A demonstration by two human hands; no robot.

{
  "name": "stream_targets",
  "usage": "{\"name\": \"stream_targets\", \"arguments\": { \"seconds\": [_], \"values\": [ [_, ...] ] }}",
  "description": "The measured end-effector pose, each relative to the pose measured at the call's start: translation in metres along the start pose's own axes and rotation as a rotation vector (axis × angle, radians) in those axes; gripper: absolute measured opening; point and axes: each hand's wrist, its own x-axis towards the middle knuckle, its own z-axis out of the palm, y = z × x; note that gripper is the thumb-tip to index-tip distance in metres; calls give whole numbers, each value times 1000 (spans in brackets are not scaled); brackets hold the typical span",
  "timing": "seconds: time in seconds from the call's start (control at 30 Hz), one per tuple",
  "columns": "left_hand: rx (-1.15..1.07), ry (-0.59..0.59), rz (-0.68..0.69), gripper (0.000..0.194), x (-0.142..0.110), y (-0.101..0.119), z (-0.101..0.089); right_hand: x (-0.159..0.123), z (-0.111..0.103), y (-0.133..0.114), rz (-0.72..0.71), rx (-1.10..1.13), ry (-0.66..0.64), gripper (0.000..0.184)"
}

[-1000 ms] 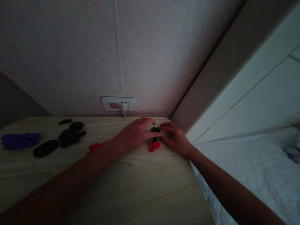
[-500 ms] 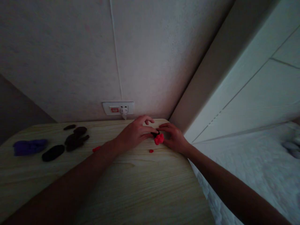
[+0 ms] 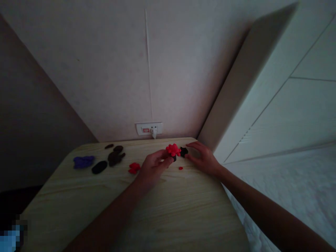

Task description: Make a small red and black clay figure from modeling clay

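Note:
My left hand (image 3: 155, 166) is closed, its thumb and fingers pinching a red flower-like clay piece (image 3: 173, 150) with several rounded lobes and a dark base below it. Just right of it, a black clay piece (image 3: 184, 152) lies on the wooden tabletop (image 3: 157, 210). My right hand (image 3: 201, 157) rests beside that black piece, thumb and index finger spread, their tips at its right edge; firm contact is unclear. A small red clay bit (image 3: 181, 168) lies below, between the hands. Left of my left hand sits a red clay lump (image 3: 134, 168).
Farther left are a black oval piece (image 3: 99, 167), a dark brown lump (image 3: 115, 158) and a purple lump (image 3: 83, 162). A wall socket (image 3: 149, 129) with a white plug is behind the table. A pale cabinet (image 3: 246, 91) stands to the right.
My left hand has drawn the red flower piece up and left, away from the black piece. My right hand stays near the black piece. The view has shifted left, uncovering the red lump.

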Motion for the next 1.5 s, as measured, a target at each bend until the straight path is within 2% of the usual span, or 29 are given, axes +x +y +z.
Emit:
{"name": "stream_targets", "arguments": {
  "seconds": [0.1, 0.2, 0.27, 0.43, 0.53, 0.6, 0.73, 0.83, 0.97, 1.07, 1.23, 1.33, 1.5],
  "values": [
    [2, 45, -24, 38, -17, 0, -11, -12, -2, -19, -10, -9, -22, 32],
    [-28, 63, -47, 41, -31, -1, -21, -22, 1, -39, -19, -55, -194, 33],
    [-69, 60, -79, 41, -37, -2, -27, -25, 6, -46, -33, -99, -263, 31],
    [-264, 64, -141, 42, -46, -8, -35, -25, 16, -54, -26, -127, -298, 24],
    [-398, 58, -166, 45, -49, -11, -37, -18, 19, -67, 64, 13, -232, 16],
    [-472, 70, -178, 44, -52, -12, -38, -7, 22, -82, 167, 225, -144, 13],
    [-574, 113, -167, 39, -58, -13, -42, 21, 33, -117, 325, 719, 53, 22],
    [-621, 135, -152, 37, -60, -16, -47, 34, 44, -133, 369, 883, 130, 23],
    [-643, 175, -155, 36, -61, -23, -49, 30, 58, -134, 435, 1017, 160, 22],
    [-636, 171, -156, 37, -63, -26, -49, 19, 67, -128, 471, 1061, 171, 22],
    [-584, 143, -147, 40, -63, -28, -47, 7, 70, -120, 452, 981, 214, 32],
    [-562, 151, -138, 43, -64, -29, -46, 5, 68, -120, 448, 897, 245, 22],
    [-522, 204, -121, 50, -66, -26, -44, -2, 65, -128, 346, 730, 268, 12]
  ]
}}
